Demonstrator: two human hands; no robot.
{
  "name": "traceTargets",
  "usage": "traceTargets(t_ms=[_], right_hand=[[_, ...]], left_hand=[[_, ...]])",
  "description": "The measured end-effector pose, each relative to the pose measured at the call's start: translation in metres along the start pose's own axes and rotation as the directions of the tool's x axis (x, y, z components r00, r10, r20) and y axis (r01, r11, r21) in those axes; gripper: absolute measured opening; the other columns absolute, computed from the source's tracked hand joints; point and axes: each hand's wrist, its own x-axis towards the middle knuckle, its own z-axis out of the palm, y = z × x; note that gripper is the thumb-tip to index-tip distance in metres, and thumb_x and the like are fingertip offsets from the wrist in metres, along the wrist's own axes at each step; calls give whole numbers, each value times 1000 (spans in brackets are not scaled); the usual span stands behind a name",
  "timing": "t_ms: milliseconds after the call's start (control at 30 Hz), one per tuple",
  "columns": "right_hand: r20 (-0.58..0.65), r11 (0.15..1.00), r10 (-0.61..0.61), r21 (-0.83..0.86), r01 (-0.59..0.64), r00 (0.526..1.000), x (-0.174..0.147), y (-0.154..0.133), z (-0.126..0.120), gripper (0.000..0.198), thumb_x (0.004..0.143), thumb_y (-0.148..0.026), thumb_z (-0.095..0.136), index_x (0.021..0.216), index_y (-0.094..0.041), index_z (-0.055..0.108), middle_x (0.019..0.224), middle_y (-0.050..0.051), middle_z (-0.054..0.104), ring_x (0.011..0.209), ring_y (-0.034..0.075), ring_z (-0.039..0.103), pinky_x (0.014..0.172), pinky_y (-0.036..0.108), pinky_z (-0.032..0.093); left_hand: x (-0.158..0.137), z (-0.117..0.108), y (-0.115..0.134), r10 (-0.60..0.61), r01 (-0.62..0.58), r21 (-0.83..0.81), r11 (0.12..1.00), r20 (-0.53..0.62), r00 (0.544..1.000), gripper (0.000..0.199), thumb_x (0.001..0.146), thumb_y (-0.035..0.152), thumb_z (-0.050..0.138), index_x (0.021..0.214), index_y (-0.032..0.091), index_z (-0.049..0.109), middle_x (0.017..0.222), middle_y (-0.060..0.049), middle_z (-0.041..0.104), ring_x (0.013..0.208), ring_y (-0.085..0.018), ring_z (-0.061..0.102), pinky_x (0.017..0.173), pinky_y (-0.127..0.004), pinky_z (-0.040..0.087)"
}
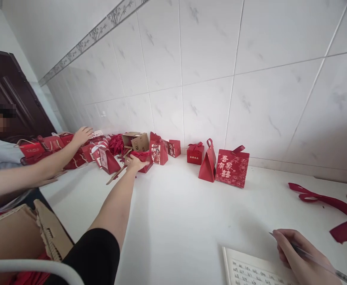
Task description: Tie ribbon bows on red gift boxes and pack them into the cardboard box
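At the near right of the tabletop, the person's right hand grips a pen over a notebook, its tip apart from the page. Farther off, the left hand reaches over a red box just in front of a small carton; its fingers spread across the top, but whether they are closed on the box cannot be told. The step in hand looks like taking hold of or placing that box, with writing paused. The next move probably calls for a light touch, since the boxes are crowded and look thin-walled.

The left hand covers much of the box, and the pile beyond merges into overlapping red shapes around a co-worker's hand. The picture's bottom edge cuts off the notebook, and its handwriting is too small to read.
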Motion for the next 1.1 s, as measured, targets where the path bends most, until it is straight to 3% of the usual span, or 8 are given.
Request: traceTargets(t_ms=[267, 500, 633, 800, 867, 900, 967, 1100], right_hand=[[-25, 998, -4, -66, 2, 1000, 0, -5, -1, 46, 66, -70, 43, 75, -26, 52, 56, 0, 47, 52, 21, 46, 43, 29, 35], [-18, 991, -130, -38, 129, 991, -6, -14, -5, 41, 69, -62, 48, 76, -22, 55, 58, 2, 51, 51, 20, 48, 43, 27, 34], [-42, 987, -154, 33, 155, 987, -10, -20, -7, 38, 67, -57, 51, 74, -20, 54, 59, 2, 53, 53, 19, 49, 44, 27, 36], [-64, 975, -196, 98, 202, 979, -17, -22, -8, 33, 66, -51, 52, 73, -19, 53, 56, 1, 53, 52, 17, 48, 46, 26, 37], [-67, 973, -208, 90, 213, 976, -20, -23, -8, 32, 66, -51, 51, 73, -19, 52, 56, 1, 53, 52, 17, 48, 46, 26, 36], [-72, 971, -215, 92, 221, 974, -21, -23, -8, 33, 65, -51, 51, 73, -19, 52, 56, 1, 53, 51, 17, 48, 46, 27, 36], [-89, 969, -216, 102, 225, 972, -25, -24, -9, 32, 65, -50, 51, 73, -19, 53, 56, 2, 53, 51, 18, 48, 47, 28, 36], [-122, 981, -162, 86, 173, 979, -33, -25, -16, 28, 65, -48, 52, 74, -22, 54, 63, 5, 58, 58, 20, 53, 55, 32, 38]], left_hand=[[-11, 10, 2, 206, -206, -66, 976, 0, 978, 92, 65, 47, 64, 133, 5, 18, 138, -26, 23, 126, -35, 36, 100, -41, 35], [-98, -1, 4, 550, -527, -162, 834, 183, 815, 87, 64, 55, 64, 132, 15, 27, 131, -17, 35, 115, -29, 49, 95, -36, 42], [-166, -22, -11, 767, -738, -218, 639, 249, 591, 85, 61, 57, 66, 130, 19, 33, 127, -12, 41, 107, -26, 55, 90, -36, 47], [-212, -61, -37, 987, -991, -32, 126, 99, 123, 80, 66, 44, 64, 130, 9, 33, 130, -19, 40, 121, -31, 43, 99, -41, 41], [-223, -82, -47, 998, -999, 23, 43, 40, 44, 76, 68, 43, 63, 129, 8, 35, 128, -20, 43, 123, -31, 41, 102, -41, 39], [-228, -94, -53, 999, -998, 34, 52, -9, 52, 77, 68, 44, 64, 129, 8, 34, 128, -20, 43, 123, -31, 41, 102, -41, 38], [-238, -118, -65, 982, -990, 9, 141, -127, 139, 84, 65, 48, 66, 131, 10, 31, 131, -19, 40, 124, -30, 39, 101, -41, 39], [-254, -158, -95, 843, -866, -259, 428, -231, 485, 84, 62, 48, 68, 131, 15, 34, 132, -14, 40, 121, -28, 43, 97, -40, 43]])
